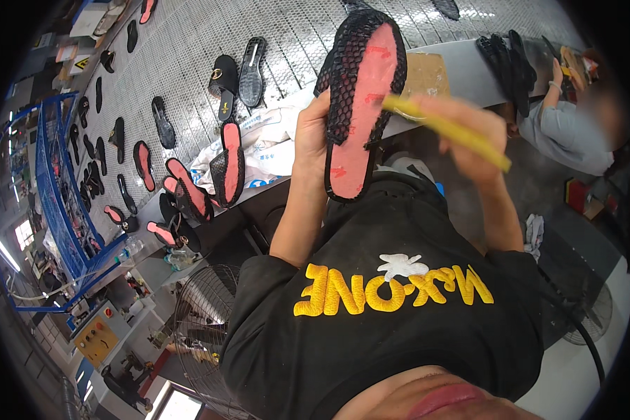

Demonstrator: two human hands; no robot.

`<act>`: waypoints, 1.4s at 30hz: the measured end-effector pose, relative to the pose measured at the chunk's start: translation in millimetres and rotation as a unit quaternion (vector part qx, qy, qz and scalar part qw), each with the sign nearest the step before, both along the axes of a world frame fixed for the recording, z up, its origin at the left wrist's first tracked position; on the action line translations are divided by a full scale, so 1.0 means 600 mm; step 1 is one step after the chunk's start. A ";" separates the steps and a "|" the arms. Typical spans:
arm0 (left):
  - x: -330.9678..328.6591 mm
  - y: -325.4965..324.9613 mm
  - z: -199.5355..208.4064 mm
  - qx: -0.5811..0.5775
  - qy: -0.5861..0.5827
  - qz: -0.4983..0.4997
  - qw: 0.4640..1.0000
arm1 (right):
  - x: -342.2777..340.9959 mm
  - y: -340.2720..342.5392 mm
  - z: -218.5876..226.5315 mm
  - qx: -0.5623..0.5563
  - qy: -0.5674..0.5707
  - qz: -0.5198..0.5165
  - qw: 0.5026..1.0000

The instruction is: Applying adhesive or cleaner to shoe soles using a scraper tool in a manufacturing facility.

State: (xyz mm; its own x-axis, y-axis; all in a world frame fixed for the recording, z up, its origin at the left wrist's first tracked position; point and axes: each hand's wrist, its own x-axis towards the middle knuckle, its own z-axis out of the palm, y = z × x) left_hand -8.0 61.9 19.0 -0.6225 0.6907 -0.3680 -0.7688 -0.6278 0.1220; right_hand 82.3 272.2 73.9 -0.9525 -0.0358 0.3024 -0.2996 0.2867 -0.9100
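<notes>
black mesh slipper (360,105) | held up near the worktop (178,52) | left hand (313,122): fingers gripping its side | right hand (477,126): fingers closed round yellow stick (458,137) | probably light, bendy, soft-meshed (best held by its side)

Tube lights (5,253) glow at left near a blue frame (68,203); pale floor (563,378) shows lower right.

The sandal upper (344,78) is coarse mesh; the worktop (189,43), shiny, textured metal.
</notes>
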 end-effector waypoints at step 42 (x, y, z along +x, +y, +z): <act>-0.413 -0.045 -0.322 -0.211 0.085 0.000 0.974 | 0.033 0.042 -0.078 -0.084 -0.010 -0.133 0.988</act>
State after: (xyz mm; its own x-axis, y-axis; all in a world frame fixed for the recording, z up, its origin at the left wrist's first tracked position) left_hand -255.7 34.7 -174.1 -0.6991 0.5007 -0.5105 -0.7150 -0.4934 0.4953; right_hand 102.0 297.6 27.1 -0.9274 0.2649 0.2642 -0.2157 0.1982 -0.9561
